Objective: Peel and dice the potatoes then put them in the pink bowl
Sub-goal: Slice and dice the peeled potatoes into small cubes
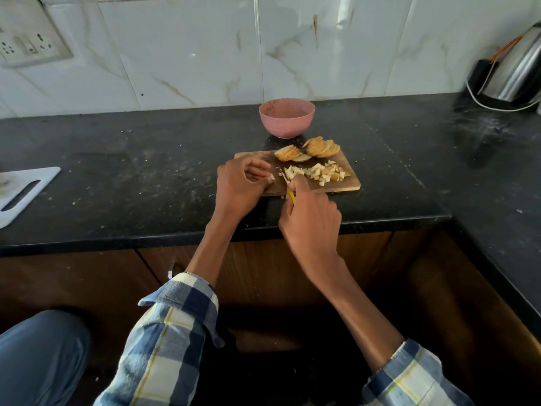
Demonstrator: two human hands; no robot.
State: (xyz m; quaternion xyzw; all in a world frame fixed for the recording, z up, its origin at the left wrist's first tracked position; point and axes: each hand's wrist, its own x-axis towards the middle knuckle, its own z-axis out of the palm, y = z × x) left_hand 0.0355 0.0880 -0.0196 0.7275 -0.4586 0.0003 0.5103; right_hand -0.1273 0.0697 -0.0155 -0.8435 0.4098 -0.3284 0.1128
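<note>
Black counter [117, 177] bears wooden board [345, 183]; right hand [310, 221] grips knife [290, 197], left hand [238, 183] pinches potato piece [272, 177].

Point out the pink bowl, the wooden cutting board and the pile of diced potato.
pink bowl [285, 124]: head view, front of its outer wall.
wooden cutting board [342, 184]: head view, bare near right corner.
diced potato [317, 172]: head view, middle of the pile.

Knife [290, 195] mostly hidden in the right hand [310, 221] (blade blurred)
</note>
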